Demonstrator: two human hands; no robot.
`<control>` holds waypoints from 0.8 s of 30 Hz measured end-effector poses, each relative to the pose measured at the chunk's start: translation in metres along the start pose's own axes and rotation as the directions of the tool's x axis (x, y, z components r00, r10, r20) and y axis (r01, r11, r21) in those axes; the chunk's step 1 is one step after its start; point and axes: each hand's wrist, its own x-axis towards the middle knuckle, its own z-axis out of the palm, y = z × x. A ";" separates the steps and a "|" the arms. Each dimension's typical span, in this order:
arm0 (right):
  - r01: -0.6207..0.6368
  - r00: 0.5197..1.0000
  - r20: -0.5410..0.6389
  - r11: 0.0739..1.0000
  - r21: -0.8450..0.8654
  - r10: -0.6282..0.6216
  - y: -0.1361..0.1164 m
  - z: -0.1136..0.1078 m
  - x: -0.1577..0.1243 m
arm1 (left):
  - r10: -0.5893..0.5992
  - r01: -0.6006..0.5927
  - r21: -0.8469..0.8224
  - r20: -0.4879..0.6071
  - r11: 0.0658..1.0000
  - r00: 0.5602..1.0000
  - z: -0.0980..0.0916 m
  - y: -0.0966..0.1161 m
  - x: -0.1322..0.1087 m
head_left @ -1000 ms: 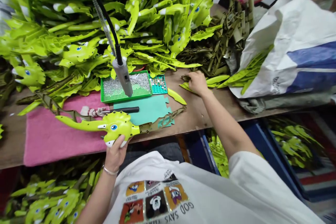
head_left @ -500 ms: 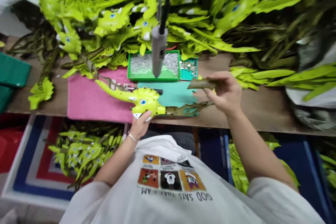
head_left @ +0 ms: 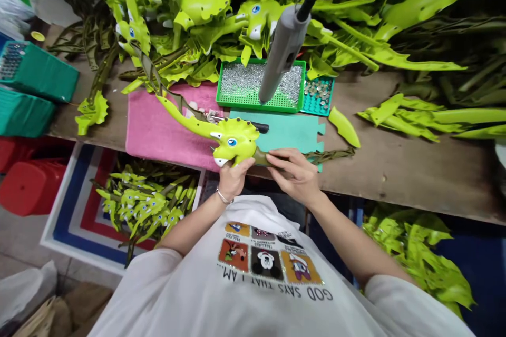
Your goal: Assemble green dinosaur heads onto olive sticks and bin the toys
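Observation:
My left hand [head_left: 232,179] is closed around the lower side of a lime-green plastic dinosaur head [head_left: 239,137] with a blue eye and a white muzzle. The long horn-like part of the head points up and left over a pink cloth [head_left: 144,121]. Fingers of my right hand [head_left: 294,175] pinch an olive-brown plastic piece [head_left: 262,157], laid against the right end of the head. Behind my right fingers, a thin olive-brown strip [head_left: 336,154] reaches out to the right. A teal foam mat [head_left: 296,129] lies just beyond the hands.
A grey electric screwdriver [head_left: 282,55] hangs above a green basket [head_left: 261,105] of small screws. Beside it is a teal tray [head_left: 318,96] of little metal parts. Lime-green parts [head_left: 205,0] heap up at the back; a loose curved piece [head_left: 344,126] lies right. Filled bins [head_left: 71,221] stand below.
My right hand has brought the olive-brown piece left and down to the end of the dinosaur head. My left hand still holds the head. The view has shifted.

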 end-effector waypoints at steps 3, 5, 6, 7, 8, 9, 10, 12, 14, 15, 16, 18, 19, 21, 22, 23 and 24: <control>-0.065 0.988 0.139 0.997 -0.039 0.070 -0.004 -0.006 0.007 | 0.050 -0.046 0.046 -0.092 0.998 0.995 -0.002 -0.003 -0.004; -0.173 0.931 0.317 0.983 -0.054 0.181 -0.006 -0.014 0.018 | 0.069 -0.060 0.079 -0.116 0.995 0.991 -0.006 -0.003 -0.007; -0.232 0.878 0.416 0.971 -0.059 0.235 -0.008 -0.018 0.024 | 0.080 -0.067 0.101 -0.125 0.993 0.989 -0.008 -0.003 -0.007; -0.282 0.818 0.504 0.957 -0.064 0.275 -0.009 -0.021 0.031 | 0.093 -0.076 0.128 -0.132 0.989 0.987 -0.010 -0.003 -0.008; -0.321 0.760 0.577 0.945 -0.069 0.300 -0.010 -0.023 0.038 | 0.109 -0.087 0.155 -0.139 0.984 0.984 -0.011 -0.003 -0.008; -0.348 0.714 0.627 0.935 -0.069 0.312 -0.011 -0.024 0.045 | 0.124 -0.099 0.172 -0.143 0.980 0.982 -0.012 -0.003 -0.007; -0.363 0.685 0.657 0.929 -0.068 0.316 -0.011 -0.024 0.051 | 0.134 -0.108 0.174 -0.143 0.979 0.981 -0.013 -0.002 -0.007; -0.364 0.667 0.675 0.929 -0.072 0.314 -0.011 -0.022 0.060 | 0.114 -0.098 0.138 -0.118 0.986 0.986 -0.015 0.001 -0.007; -0.340 0.662 0.684 0.936 -0.090 0.306 -0.008 -0.019 0.067 | 0.018 -0.012 0.094 -0.073 0.996 0.997 -0.021 0.007 -0.011; -0.326 0.658 0.689 0.940 -0.106 0.306 -0.006 -0.018 0.069 | -0.073 0.077 0.095 -0.043 0.992 0.996 -0.025 0.012 -0.013; -0.314 0.648 0.697 0.941 -0.122 0.307 -0.004 -0.016 0.070 | -0.190 0.189 0.127 -0.009 0.974 0.982 -0.030 0.017 -0.017; -0.302 0.626 0.715 0.942 -0.143 0.310 0.000 -0.014 0.072 | -0.465 0.420 0.303 0.093 0.855 0.880 -0.039 0.031 -0.026; -0.297 0.620 0.720 0.943 -0.152 0.312 0.002 -0.013 0.072 | -0.576 0.466 0.438 0.159 0.769 0.802 -0.041 0.037 -0.030; -0.287 0.617 0.724 0.945 -0.158 0.308 0.005 -0.010 0.071 | -0.620 0.300 0.667 0.312 0.682 0.720 -0.038 0.050 -0.034; -0.279 0.633 0.714 0.949 -0.148 0.298 0.006 -0.010 0.071 | -0.534 0.103 0.716 0.408 0.690 0.740 -0.034 0.054 -0.033; -0.273 0.668 0.688 0.953 -0.130 0.285 0.008 -0.011 0.070 | -0.383 -0.138 0.716 0.514 0.684 0.768 -0.027 0.057 -0.029; -0.271 0.720 0.638 0.957 -0.104 0.273 0.010 -0.015 0.070 | -0.199 -0.382 0.682 0.611 0.624 0.766 -0.019 0.058 -0.022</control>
